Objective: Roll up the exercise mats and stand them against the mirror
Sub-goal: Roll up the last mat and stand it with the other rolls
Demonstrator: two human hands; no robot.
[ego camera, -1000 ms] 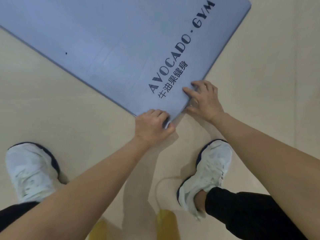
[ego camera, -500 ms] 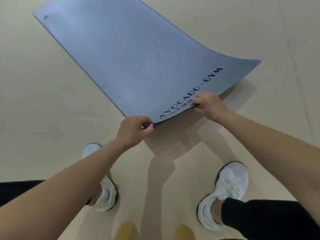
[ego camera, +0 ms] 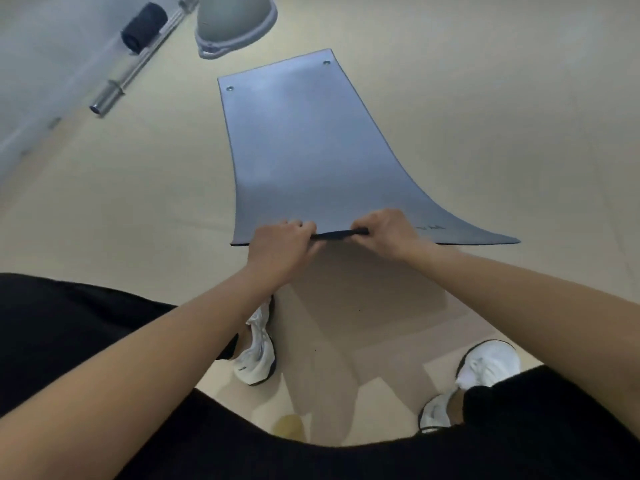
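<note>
A grey-blue exercise mat (ego camera: 301, 150) lies stretched away from me on the beige floor, with two metal eyelets at its far end. Its near edge is lifted off the floor and curls over between my hands. My left hand (ego camera: 278, 251) grips that edge left of the middle, fingers curled round it. My right hand (ego camera: 384, 232) grips the same edge just to the right. The mat's near right corner (ego camera: 498, 239) sticks out free, above its shadow. The mirror (ego camera: 41, 57) runs along the far left.
A barbell (ego camera: 135, 67) with a black pad lies by the mirror at the upper left. A grey dome-shaped balance trainer (ego camera: 235, 26) sits beyond the mat's far end. My two white shoes (ego camera: 258, 344) stand on bare floor below the mat edge.
The mat's near edge has come up higher and my hands have moved closer together on it. The view has swung so the mat runs straight away from me, with the far end visible.
</note>
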